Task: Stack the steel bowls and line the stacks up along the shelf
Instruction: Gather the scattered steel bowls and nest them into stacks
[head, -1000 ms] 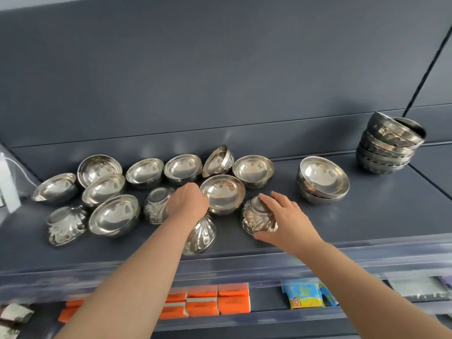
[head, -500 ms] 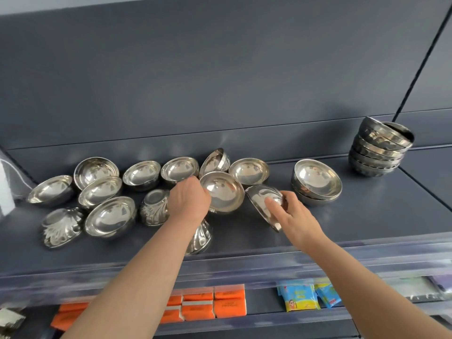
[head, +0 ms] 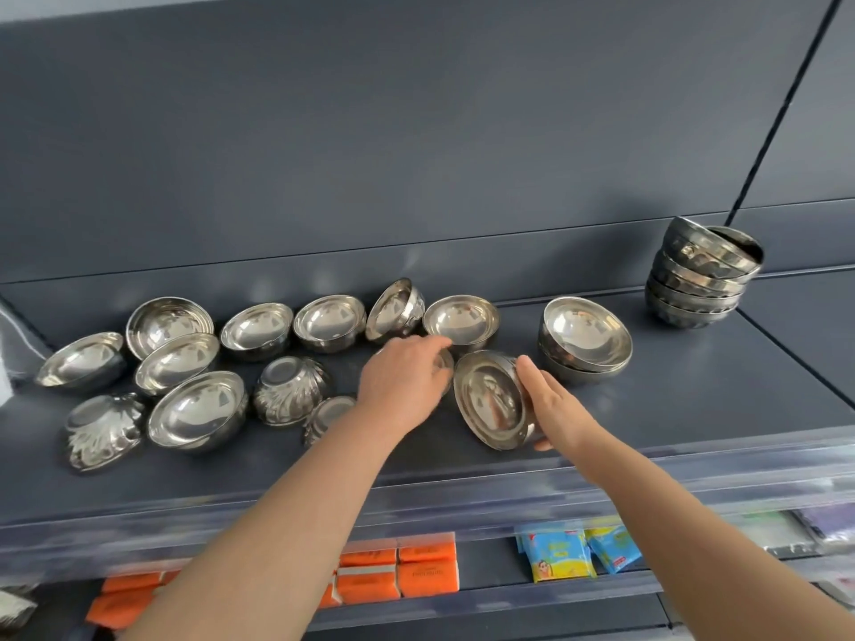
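Head view: both hands on steel bowls near the middle of the shelf.
The shiny round steel bowl (head: 490, 400) is tipped on edge with its hollow facing left, close to the front edge of the dark grey shelf (head: 694, 409). The right hand (head: 557, 409) grips it, fingers across its back and thumb under the rim. Just beside it, the left hand (head: 402, 386) curls down over a second steel bowl (head: 446, 363), which is mostly hidden. A low stack of steel bowls (head: 585, 340) sits just to the right, and a tall stack of steel bowls (head: 703, 275) with a tilted top bowl stands near the back right. Loose steel bowls (head: 194, 409) spread leftward, some upturned. Below the shelf lie orange packets (head: 416, 576) and blue-and-yellow sachets (head: 560, 555).
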`<state>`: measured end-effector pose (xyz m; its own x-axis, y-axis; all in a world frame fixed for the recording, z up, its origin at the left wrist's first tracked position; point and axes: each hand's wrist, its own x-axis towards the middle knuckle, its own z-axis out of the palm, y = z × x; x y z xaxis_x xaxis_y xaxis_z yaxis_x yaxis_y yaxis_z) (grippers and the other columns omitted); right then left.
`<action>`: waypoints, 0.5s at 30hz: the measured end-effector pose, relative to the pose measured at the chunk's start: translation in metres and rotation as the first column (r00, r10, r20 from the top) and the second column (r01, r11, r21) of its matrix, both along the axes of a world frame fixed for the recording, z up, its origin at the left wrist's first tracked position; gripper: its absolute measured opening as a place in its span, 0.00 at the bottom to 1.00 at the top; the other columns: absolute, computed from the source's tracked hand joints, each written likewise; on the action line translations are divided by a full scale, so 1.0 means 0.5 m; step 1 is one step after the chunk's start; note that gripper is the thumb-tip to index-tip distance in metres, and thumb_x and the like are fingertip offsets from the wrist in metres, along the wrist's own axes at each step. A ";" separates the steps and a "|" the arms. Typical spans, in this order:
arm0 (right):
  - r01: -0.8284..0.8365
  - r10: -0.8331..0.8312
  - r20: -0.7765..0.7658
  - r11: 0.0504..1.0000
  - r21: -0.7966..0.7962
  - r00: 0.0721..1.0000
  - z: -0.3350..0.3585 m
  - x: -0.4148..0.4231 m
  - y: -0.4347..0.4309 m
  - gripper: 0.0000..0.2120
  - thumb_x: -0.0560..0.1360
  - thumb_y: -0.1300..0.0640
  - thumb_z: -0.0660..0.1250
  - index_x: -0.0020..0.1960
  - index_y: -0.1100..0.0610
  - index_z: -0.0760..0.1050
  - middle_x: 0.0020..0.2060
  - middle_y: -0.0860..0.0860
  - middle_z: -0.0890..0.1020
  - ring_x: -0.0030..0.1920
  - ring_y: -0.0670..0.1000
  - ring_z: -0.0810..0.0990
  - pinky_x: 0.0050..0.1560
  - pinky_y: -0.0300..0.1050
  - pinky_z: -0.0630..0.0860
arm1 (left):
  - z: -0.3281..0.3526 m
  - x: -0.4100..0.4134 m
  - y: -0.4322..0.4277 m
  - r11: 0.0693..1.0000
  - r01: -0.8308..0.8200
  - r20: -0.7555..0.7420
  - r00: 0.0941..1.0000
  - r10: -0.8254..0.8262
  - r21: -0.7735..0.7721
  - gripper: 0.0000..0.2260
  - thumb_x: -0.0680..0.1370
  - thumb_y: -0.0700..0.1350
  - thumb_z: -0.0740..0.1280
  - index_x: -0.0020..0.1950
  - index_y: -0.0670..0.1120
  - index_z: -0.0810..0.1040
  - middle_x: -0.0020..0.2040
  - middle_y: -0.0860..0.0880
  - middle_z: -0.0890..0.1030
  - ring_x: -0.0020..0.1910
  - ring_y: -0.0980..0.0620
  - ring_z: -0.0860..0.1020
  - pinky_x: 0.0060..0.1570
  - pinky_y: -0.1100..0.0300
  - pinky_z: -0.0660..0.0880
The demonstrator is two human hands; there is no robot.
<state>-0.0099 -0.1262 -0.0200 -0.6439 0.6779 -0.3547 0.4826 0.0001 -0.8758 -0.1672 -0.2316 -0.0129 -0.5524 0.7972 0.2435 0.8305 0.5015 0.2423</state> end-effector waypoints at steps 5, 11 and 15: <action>-0.063 0.063 -0.003 0.997 -0.041 0.998 -0.005 0.008 0.003 0.28 0.76 0.36 0.58 0.70 0.48 0.59 0.60 0.52 0.74 0.57 0.54 0.76 0.50 0.48 0.76 | -0.019 0.030 0.039 0.998 0.061 0.007 0.998 -0.061 -0.026 0.15 0.81 0.53 0.62 0.67 0.54 0.75 0.56 0.52 0.82 0.56 0.49 0.78 0.42 0.57 0.70; -0.021 -0.024 0.151 0.958 0.286 0.988 -0.012 0.017 0.022 0.11 0.78 0.51 0.59 0.58 0.54 0.67 0.50 0.53 0.79 0.41 0.57 0.83 0.42 0.53 0.83 | 0.001 -0.010 0.018 0.989 -0.147 0.096 0.985 0.143 0.031 0.15 0.81 0.48 0.61 0.67 0.50 0.75 0.59 0.51 0.81 0.59 0.48 0.76 0.49 0.52 0.75; -0.094 -0.007 0.263 0.925 0.369 0.965 -0.004 0.018 0.029 0.13 0.77 0.46 0.61 0.51 0.55 0.72 0.46 0.53 0.81 0.37 0.56 0.84 0.44 0.55 0.82 | 0.008 -0.067 -0.022 0.914 -0.365 -0.093 0.931 0.354 -0.175 0.15 0.81 0.46 0.61 0.66 0.45 0.74 0.60 0.45 0.79 0.59 0.44 0.75 0.51 0.52 0.73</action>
<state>-0.0010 -0.1119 -0.0219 -0.5975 0.7664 -0.2357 0.6809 0.3297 -0.6539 -0.2008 -0.2426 -0.0087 -0.7996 0.5813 0.1507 0.5954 0.8001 0.0731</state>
